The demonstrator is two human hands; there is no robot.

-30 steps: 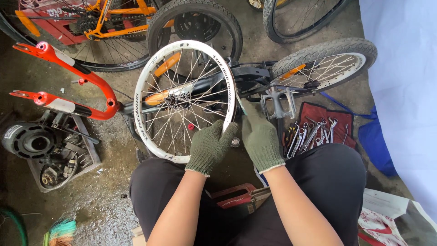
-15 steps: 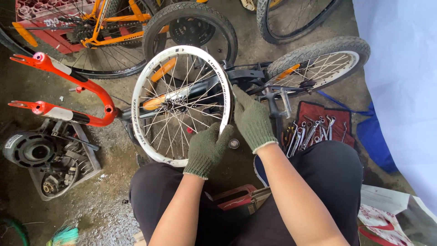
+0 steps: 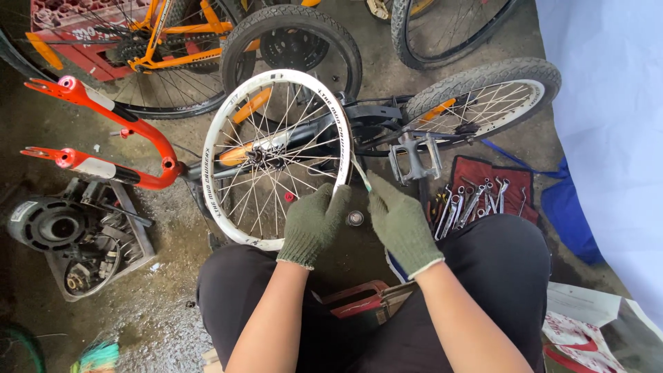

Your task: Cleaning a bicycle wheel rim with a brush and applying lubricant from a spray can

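— Down by the knees, head view: what differs from a second ago?
— Dropped, both gloved hands. Right hand (image 3: 399, 224) was up against the right side of the white rim (image 3: 211, 166) half a second back; now sits lower and off the metal, just beside it.
— Holding anything?
— Looks pinched, thumb and forefinger together, on a thin pale strip (image 3: 362, 173) running up to the rim's inner edge. Hard to tell more under the glove.
— And the left hand (image 3: 312, 224)?
— Slid down a little too. Fingers curled close together, pressed on the rim's lower right edge, steadying it.
— Where is the wheel itself?
— Barely shifted. Stands nearly upright, bare of tyre, ahead of the knees, against the dark bicycle frame, with the grey pedal (image 3: 414, 157) just to its right.
— Meaning for the work?
— Judged only: strip lifted free of the rim at that spot, one end in the right hand, the rest seemingly seated in the rim.
— Nearby?
— Red roll of spanners (image 3: 476, 197) right of the hands, small round metal part (image 3: 355, 218) on the floor between the gloves, red fork (image 3: 131, 124) well off to the left
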